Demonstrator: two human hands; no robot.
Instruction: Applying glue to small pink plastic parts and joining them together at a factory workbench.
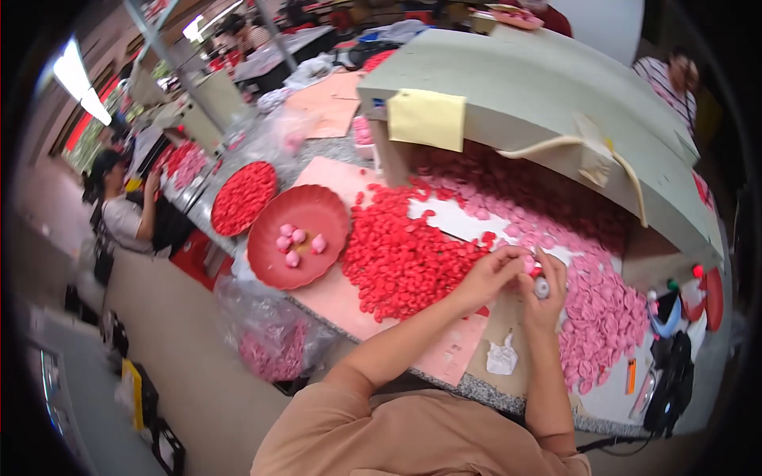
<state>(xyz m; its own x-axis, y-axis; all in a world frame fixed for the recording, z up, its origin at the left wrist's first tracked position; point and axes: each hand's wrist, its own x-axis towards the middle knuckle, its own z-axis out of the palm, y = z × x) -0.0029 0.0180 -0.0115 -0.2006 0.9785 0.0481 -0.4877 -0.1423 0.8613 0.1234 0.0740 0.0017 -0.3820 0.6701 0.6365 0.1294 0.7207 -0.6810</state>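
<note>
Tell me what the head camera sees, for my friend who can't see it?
A person's left hand and right hand meet over a worktable, pinching a small pink piece between a heap of small red pieces and a heap of pink pieces. To the left, a round red scalloped tray holds a few pink pieces.

Two red trays, one holding four pink pieces.
</note>
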